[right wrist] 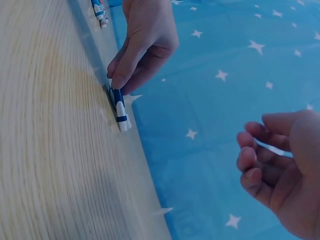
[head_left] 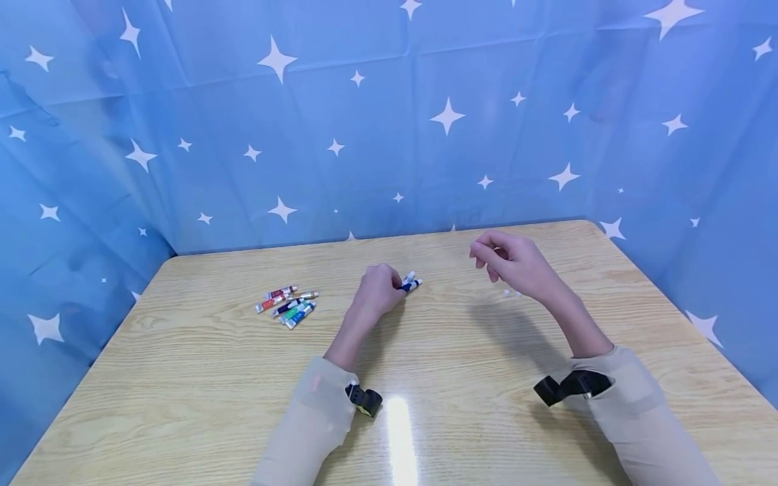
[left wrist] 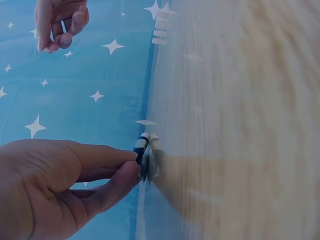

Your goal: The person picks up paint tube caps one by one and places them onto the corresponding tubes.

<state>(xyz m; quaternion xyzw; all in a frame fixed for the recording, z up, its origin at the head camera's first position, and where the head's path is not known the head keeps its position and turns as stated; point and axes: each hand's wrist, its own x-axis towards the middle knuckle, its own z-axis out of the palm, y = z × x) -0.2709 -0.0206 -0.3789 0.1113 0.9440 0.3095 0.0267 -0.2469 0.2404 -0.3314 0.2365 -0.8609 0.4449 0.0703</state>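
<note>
My left hand (head_left: 375,290) is low over the middle of the table, with thumb and fingertips pinching a dark blue paint tube (head_left: 412,286). The tube has a white cap and a pale band, as the right wrist view shows. Right alongside it is a second tube (head_left: 410,276) with a white cap, its other end hidden by the hand. Raised above the table at the right, my right hand (head_left: 509,260) has loosely curled fingers and nothing visible between them. Two small white bits (head_left: 507,293) lie on the table just below it.
Left of my left hand, several paint tubes (head_left: 293,315) in red, blue, green and other colours lie in a loose group. The wooden table (head_left: 182,378) ends at a blue curtain (head_left: 365,148) with white stars along the back and sides.
</note>
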